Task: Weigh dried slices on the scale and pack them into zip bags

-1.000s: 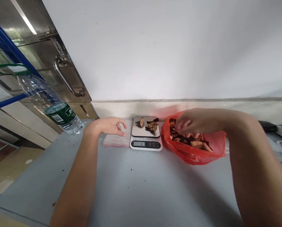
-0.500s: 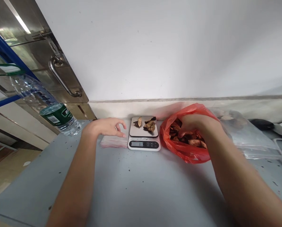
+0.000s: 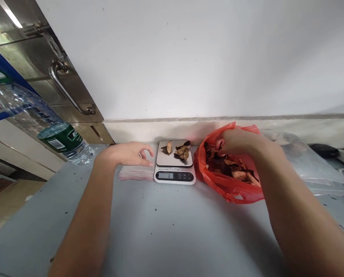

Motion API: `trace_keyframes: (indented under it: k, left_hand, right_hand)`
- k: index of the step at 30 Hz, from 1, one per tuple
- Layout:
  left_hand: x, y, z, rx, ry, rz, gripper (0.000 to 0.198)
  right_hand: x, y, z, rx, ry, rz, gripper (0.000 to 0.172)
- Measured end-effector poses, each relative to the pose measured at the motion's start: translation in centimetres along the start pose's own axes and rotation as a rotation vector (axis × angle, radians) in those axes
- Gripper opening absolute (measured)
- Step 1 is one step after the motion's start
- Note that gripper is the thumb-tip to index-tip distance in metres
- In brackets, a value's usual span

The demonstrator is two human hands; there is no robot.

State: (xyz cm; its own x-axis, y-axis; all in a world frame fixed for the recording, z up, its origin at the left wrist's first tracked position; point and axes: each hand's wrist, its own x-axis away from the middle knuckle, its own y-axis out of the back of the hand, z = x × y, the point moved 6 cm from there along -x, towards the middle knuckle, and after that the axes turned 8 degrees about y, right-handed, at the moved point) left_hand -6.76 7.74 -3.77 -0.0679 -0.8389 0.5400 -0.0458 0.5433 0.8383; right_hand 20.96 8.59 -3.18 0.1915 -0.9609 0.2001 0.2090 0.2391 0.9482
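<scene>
A small white kitchen scale (image 3: 174,176) stands at the back of the grey table with a few brown dried pieces (image 3: 182,153) on its steel plate. To its right lies an open red plastic bag (image 3: 235,192) full of the same dried pieces. My right hand (image 3: 235,142) is inside the bag's mouth, just above the contents. Its fingers are pinched together and what they hold is hidden. My left hand (image 3: 127,154) rests with loosely spread fingers on a flat stack of clear bags (image 3: 134,175) left of the scale.
A water bottle (image 3: 53,130) with a green label leans at the table's left rear. A steel door with a long handle (image 3: 68,92) is behind it. A clear plastic bag (image 3: 310,165) and a black object (image 3: 327,151) lie at the right. Dark crumbs dot the table (image 3: 172,231).
My right hand went down into the red bag, then rose a little with its fingers closed. My left hand stayed on the stack of clear bags.
</scene>
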Motion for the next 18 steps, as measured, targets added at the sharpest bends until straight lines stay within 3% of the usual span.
trace_keyframes:
  k: [5, 13, 18]
  left_hand:
    - [-0.13, -0.04, 0.17, -0.001, 0.0, -0.001, 0.062]
    - [-0.01, -0.03, -0.25, -0.014, -0.001, -0.003, 0.062]
    - [0.31, 0.04, -0.39, -0.016, 0.003, -0.003, 0.065]
  right_hand:
    - [0.6, 0.88, 0.03, 0.052, -0.152, 0.001, 0.027]
    - [0.65, 0.1, -0.2, 0.01, -0.17, 0.1, 0.032]
    - [0.81, 0.54, -0.28, 0.001, -0.072, 0.119, 0.039]
